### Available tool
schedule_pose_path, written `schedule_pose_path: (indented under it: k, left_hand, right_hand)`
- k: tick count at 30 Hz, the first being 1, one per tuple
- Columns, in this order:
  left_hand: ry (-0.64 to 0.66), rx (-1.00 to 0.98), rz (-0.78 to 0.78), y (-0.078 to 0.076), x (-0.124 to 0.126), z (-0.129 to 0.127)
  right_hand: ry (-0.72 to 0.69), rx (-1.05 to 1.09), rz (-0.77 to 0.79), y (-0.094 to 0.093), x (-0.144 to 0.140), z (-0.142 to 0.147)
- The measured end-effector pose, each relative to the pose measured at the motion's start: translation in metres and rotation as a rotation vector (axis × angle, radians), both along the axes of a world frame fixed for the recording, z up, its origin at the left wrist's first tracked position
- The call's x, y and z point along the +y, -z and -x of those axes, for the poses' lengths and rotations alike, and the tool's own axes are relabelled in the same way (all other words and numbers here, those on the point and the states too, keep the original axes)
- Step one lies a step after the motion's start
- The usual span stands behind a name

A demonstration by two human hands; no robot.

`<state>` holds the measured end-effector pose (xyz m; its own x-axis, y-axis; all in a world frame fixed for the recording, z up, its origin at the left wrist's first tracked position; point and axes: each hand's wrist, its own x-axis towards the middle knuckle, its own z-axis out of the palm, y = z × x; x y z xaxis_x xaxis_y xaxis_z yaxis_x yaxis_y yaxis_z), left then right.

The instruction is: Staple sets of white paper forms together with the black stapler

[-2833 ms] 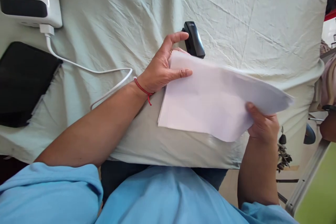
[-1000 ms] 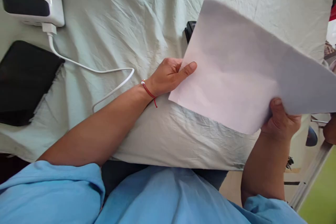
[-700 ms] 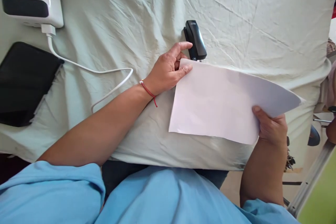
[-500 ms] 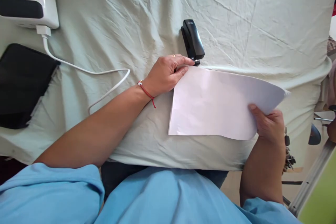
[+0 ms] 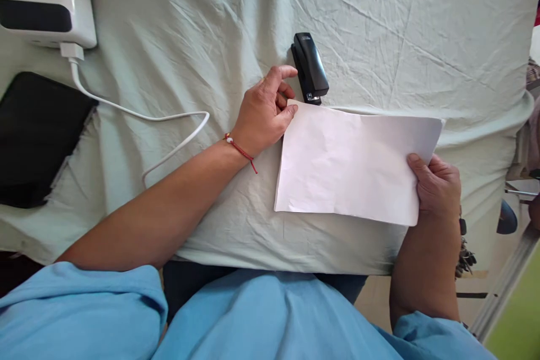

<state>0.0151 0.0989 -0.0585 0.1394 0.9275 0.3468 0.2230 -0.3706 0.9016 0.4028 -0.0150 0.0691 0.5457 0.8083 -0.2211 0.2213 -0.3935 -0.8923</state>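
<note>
While my right hand [image 5: 436, 183] grips the white paper sheets [image 5: 350, 163] at their right edge, the once-curled far-right corner has flattened, so I judge them steadier; farther off, my left hand [image 5: 264, 109] pinches their far-left corner, the black stapler [image 5: 313, 67] just beyond that grip.

Head cam, 1st-pers. POV: looks fwd & steeply down at table [image 5: 363, 28], close in; shirt [image 5: 261, 315] along btm edge, L hand [image 5: 264, 112] near ctr.
</note>
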Motion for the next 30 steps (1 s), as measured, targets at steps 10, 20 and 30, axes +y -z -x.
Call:
schedule_pose_path:
  k: [10, 20, 30]
  left_hand:
    - [0.023, 0.127, -0.377, 0.010, 0.005, -0.010]
    - [0.146, 0.325, -0.130, -0.023, -0.002, -0.012]
    - [0.103, 0.319, -0.246, -0.036, 0.009, 0.000]
  right_hand:
    - [0.021, -0.051, -0.038, -0.009, 0.026, -0.001]
    - [-0.020, -0.034, -0.040, -0.013, 0.029, -0.005]
    - [-0.008, 0.013, -0.050, -0.010, 0.030, -0.013]
